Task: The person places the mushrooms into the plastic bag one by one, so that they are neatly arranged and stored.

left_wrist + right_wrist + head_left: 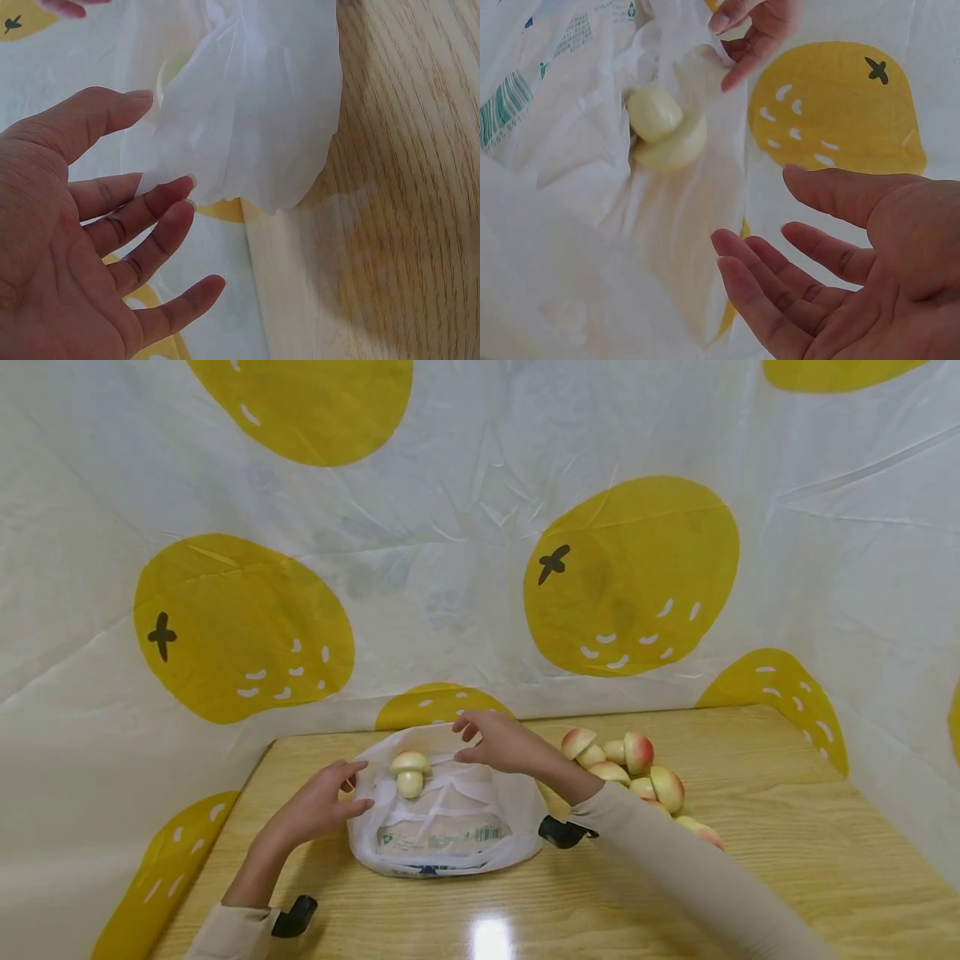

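Note:
A white plastic bag (450, 814) with green print lies spread on the table, its mouth opened wide. One toy mushroom (410, 774) with a pale yellow, red-tinged cap rests inside, toward the back left. My left hand (322, 806) is at the bag's left rim, fingers loosely bent; in the left wrist view one finger (109, 193) passes partly behind the plastic, and whether it presses on it I cannot tell. Over the back rim hovers my right hand (498, 743), its relaxed fingers (761, 311) apart and nothing between them. The right wrist view also has the mushroom (664, 131).
Right of the bag, partly behind my right forearm, sits a pile of several similar toy mushrooms (637, 772). The wooden table (780, 793) is bordered at the back and sides by a white curtain (442, 568) printed with yellow fruit. Each wrist carries a black device (295, 917).

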Tool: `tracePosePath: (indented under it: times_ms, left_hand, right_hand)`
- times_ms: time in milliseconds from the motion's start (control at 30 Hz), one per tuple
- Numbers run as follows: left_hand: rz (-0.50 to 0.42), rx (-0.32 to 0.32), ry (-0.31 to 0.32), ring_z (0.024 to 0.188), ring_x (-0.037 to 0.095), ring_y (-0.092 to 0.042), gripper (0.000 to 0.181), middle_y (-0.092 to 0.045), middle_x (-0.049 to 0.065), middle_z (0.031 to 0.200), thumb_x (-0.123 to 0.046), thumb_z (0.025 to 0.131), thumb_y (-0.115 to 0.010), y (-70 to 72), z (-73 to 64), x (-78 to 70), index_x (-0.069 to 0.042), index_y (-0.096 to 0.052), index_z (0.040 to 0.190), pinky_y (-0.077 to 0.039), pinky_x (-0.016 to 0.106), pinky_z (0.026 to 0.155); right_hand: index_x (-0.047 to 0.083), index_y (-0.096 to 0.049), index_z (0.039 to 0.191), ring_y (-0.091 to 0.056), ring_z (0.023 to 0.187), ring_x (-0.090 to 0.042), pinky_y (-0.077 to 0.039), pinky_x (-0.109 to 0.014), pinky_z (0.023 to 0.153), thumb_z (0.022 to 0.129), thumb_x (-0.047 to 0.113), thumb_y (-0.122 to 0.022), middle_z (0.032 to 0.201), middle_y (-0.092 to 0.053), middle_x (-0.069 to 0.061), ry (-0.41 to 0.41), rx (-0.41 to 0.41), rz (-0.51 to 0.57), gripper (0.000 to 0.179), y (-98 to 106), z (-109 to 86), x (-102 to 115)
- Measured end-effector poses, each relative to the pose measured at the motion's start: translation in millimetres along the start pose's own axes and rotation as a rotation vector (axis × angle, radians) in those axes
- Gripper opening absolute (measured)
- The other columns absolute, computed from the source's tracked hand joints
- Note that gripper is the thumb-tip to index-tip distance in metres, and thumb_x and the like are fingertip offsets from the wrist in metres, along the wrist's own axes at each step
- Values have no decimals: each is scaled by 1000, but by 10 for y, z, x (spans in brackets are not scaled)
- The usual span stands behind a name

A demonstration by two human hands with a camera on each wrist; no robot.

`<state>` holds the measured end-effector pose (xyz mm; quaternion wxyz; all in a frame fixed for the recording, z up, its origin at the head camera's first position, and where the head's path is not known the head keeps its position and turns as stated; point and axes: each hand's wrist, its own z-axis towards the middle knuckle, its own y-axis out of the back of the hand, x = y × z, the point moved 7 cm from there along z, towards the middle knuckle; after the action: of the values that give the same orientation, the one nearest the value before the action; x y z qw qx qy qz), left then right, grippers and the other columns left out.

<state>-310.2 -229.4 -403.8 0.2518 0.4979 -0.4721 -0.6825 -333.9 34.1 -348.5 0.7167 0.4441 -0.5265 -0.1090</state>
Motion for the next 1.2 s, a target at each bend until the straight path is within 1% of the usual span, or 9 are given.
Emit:
tracePosePath:
  times_ms: [167, 333, 433, 567, 800, 1067, 1200]
  left_hand:
    - [-11, 0, 0, 99, 24, -58, 65, -62, 11, 108, -27, 91, -76, 3, -16, -10, 7, -53, 141, -51, 44, 84]
    - [-15, 0, 2, 99, 24, -58, 65, -62, 11, 109, -27, 92, -76, 4, -24, -6, 7, -53, 142, -51, 44, 83]
    - [-10, -1, 2, 98, 23, -58, 65, -62, 10, 109, -27, 92, -76, 4, -25, 3, 7, -53, 141, -51, 43, 84]
    - [-4, -5, -9, 98, 24, -58, 64, -62, 8, 107, -27, 91, -77, 11, -26, 2, 8, -54, 140, -51, 43, 83]
    - [-10, -6, -15, 99, 26, -59, 64, -63, 10, 108, -26, 91, -77, 20, -29, -5, 8, -54, 140, -52, 43, 83]
    - [-6, -6, -11, 98, 25, -59, 64, -63, 9, 107, -26, 91, -77, 23, -36, 16, 8, -54, 140, -51, 43, 82]
    - [-11, -10, -9, 97, 25, -59, 63, -64, 10, 107, -25, 90, -77, 24, -33, 24, 8, -55, 139, -51, 43, 82]
  right_hand:
    - [6, -64, 127, -68, 99, -25, -55, -32, 80, 91, 18, -77, 117, -69, -16, -7, -43, 14, 39, 155, -123, -97]
    - [4, -64, 124, -69, 95, -26, -56, -34, 80, 91, 14, -77, 111, -70, -15, 19, -79, 30, 37, 327, -260, -217]
    - [3, -65, 122, -69, 95, -27, -57, -37, 81, 91, 12, -77, 110, -70, -15, 19, -98, 39, 35, 430, -348, -315]
    - [2, -65, 123, -69, 95, -29, -57, -40, 83, 92, 12, -76, 111, -69, -17, -13, -106, 42, 35, 545, -458, -455]
    - [2, -63, 126, -70, 98, -31, -57, -40, 82, 93, 8, -74, 113, -69, -15, -62, -128, 35, 35, 724, -620, -679]
    - [-1, -62, 128, -71, 98, -33, -58, -42, 82, 92, 4, -73, 113, -68, -18, -73, -145, 31, 38, 876, -794, -885]
    - [-3, -62, 127, -70, 98, -38, -58, -45, 84, 91, 1, -73, 114, -68, -21, -69, -159, 13, 38, 948, -876, -974]
